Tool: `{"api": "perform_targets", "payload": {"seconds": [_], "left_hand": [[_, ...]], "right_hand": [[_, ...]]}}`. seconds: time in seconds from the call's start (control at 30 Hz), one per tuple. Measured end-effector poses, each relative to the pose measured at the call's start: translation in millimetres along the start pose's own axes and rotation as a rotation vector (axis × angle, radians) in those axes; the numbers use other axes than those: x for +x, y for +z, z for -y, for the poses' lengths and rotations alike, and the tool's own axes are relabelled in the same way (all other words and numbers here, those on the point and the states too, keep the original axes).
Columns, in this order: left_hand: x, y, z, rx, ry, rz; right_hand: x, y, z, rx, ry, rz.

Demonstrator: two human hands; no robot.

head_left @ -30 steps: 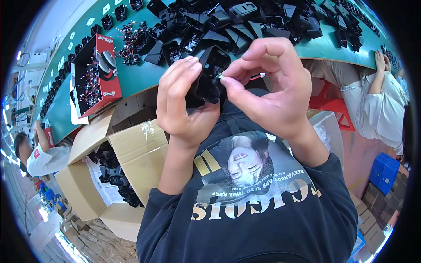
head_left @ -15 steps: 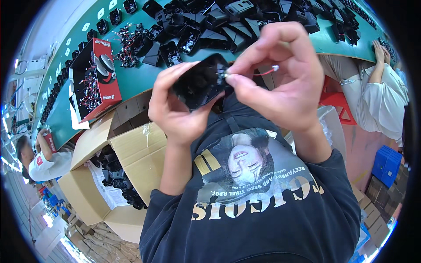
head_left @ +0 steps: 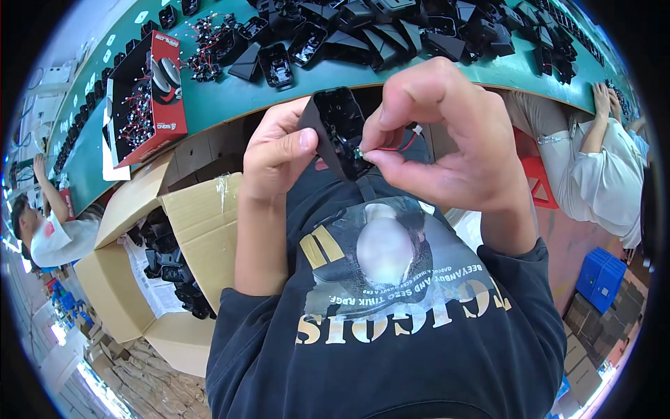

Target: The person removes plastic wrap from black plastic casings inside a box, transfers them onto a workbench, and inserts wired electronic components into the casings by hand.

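Note:
My left hand [head_left: 276, 150] is closed around a black plastic housing [head_left: 324, 133], thumb across its outer side wall, with the hollow side showing. Thumb and forefinger of my right hand [head_left: 450, 143] pinch a small green circuit board [head_left: 358, 153] at the housing's open side. From the board a red wire [head_left: 399, 148] runs behind my right fingers to a white plug [head_left: 417, 130]. Whether the board touches the housing wall, I cannot tell. Both hands are raised in front of my shirt, near the table edge.
Many black housings [head_left: 307, 43] lie heaped on the green table [head_left: 230, 105]. A red box [head_left: 169, 105] holds wired parts; more lie beside it. An opened carton [head_left: 202, 209] with black parts stands below left. Other people sit left and right, by a red stool [head_left: 537, 183].
The housing has been turned, so its hollow inside and side wall now show. My left thumb has come onto that wall. My right hand, still pinching the board, has moved slightly lower.

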State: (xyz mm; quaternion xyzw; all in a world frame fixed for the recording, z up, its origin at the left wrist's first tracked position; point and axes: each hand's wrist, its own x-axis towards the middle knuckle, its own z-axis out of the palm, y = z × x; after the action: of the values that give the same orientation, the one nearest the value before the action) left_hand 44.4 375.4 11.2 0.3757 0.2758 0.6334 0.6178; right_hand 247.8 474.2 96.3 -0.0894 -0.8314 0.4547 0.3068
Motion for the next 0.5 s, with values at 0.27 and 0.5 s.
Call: {"api": "perform_targets", "payload": {"seconds": [0.27,0.5], "left_hand": [[-1.2,2.9,5.6,-0.018,-0.059,-0.034],[3.2,33.3,13.2,-0.072,0.021,-0.227]], "right_hand": [[-5.4,3.2,-1.6,-0.037,0.087,0.009],[-16.8,9.4,-27.1,0.154,0.104,-0.083]]}}
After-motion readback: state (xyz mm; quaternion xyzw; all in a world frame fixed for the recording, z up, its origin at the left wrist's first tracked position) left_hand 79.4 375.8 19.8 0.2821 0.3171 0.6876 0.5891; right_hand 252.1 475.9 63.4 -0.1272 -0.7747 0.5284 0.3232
